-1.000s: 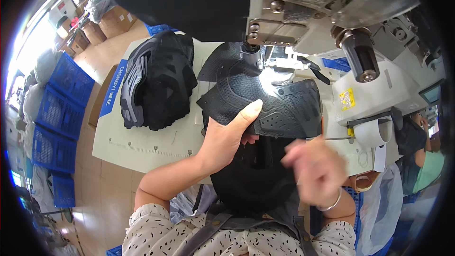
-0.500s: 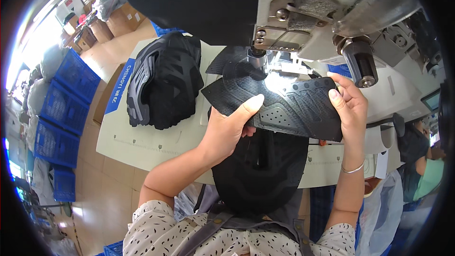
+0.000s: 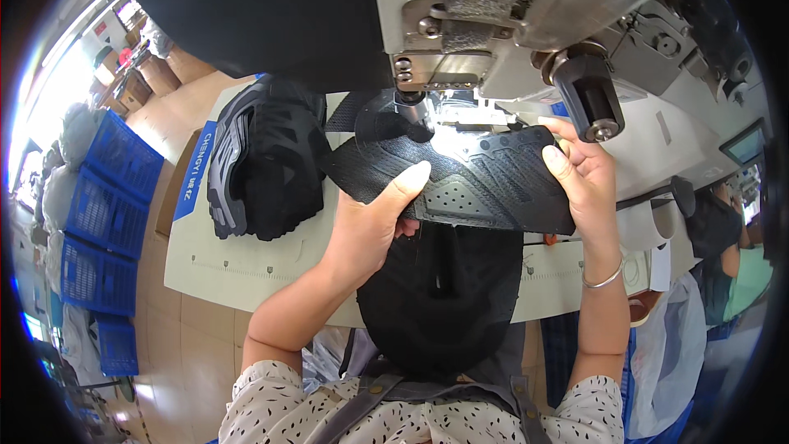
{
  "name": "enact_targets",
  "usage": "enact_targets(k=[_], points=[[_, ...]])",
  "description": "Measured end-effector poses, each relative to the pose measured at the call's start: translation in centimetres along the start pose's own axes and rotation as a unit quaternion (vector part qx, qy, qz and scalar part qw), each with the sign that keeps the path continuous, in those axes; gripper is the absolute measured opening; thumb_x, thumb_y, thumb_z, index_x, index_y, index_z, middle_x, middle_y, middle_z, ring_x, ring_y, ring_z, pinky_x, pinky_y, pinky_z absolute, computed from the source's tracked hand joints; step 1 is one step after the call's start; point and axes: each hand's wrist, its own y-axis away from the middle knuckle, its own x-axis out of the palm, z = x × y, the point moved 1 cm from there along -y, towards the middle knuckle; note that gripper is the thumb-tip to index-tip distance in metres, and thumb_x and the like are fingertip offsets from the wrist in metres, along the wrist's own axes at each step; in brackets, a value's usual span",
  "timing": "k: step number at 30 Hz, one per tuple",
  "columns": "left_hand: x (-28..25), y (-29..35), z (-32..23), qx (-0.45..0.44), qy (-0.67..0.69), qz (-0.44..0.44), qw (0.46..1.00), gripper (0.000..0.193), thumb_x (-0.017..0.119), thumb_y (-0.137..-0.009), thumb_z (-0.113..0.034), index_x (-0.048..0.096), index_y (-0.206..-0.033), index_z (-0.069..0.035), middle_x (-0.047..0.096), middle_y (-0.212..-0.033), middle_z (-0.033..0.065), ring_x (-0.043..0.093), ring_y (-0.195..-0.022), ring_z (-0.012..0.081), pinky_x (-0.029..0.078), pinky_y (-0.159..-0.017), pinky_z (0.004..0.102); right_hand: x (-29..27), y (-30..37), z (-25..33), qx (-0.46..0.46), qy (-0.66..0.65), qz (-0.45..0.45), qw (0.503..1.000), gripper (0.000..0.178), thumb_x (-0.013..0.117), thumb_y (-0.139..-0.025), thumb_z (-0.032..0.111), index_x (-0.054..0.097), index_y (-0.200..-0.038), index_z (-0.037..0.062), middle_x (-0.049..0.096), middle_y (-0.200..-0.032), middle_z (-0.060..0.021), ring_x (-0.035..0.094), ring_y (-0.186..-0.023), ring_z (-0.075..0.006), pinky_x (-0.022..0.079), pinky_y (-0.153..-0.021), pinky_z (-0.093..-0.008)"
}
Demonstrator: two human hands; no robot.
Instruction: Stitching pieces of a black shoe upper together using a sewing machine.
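A black shoe upper [image 3: 514,177] with a textured surface, a row of round lace holes and a grey perforated panel lies at the lit needle area of a sewing machine [image 3: 468,41]. My left hand [image 3: 362,230] grips its near left edge, thumb on top and fingers underneath. At the right end my right hand [image 3: 590,185] pinches it between thumb and fingers. The machine's presser [image 3: 413,113] stands at the upper's far left part; glare hides the stitching point. Below the upper, black material [image 3: 440,296] hangs over the table's near edge; whether it is joined, I cannot tell.
A stack of black and grey shoe uppers [image 3: 267,160] lies left on the pale table [image 3: 234,271], which has a ruler scale. Blue crates [image 3: 103,210] stand along the far left. A dark cylindrical machine part [image 3: 588,99] juts down near my right hand. Another person's arm [image 3: 731,259] shows at right.
The whole view has shifted, so the machine and stack sit farther left in the picture. Both hands keep their hold, and the upper has moved slightly forward and right relative to the presser.
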Motion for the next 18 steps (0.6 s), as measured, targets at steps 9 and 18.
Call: enact_targets(k=[9, 18], points=[[-0.7, -1.0, -0.2, 0.024, -0.021, 0.024, 0.999, 0.015, 0.064, -0.080, -0.019, 0.060, -0.089, -0.008, 0.058, -0.073, -0.0024, 0.050, -0.054, 0.0032, 0.039, -0.041, 0.0164, 0.5, 0.6, 0.4, -0.008, -0.006, -0.006, 1.000, 0.030, 0.056, -0.085, 0.005, 0.054, -0.114, -0.0003, 0.058, -0.076, 0.0018, 0.049, -0.067, -0.0018, 0.038, -0.063, -0.0154], [-1.2, -1.7, -0.9, 0.036, -0.043, 0.041, 0.998, 0.019, 0.063, -0.078, -0.021, 0.060, -0.091, -0.006, 0.055, -0.069, -0.0018, 0.048, -0.049, 0.0038, 0.039, -0.040, 0.0169, 0.9, 1.1, 0.6, -0.013, 0.036, -0.004, 0.999, 0.033, 0.056, -0.086, 0.004, 0.051, -0.118, 0.0005, 0.050, -0.070, 0.0049, 0.040, -0.062, 0.0004, 0.033, -0.058, -0.0140]])
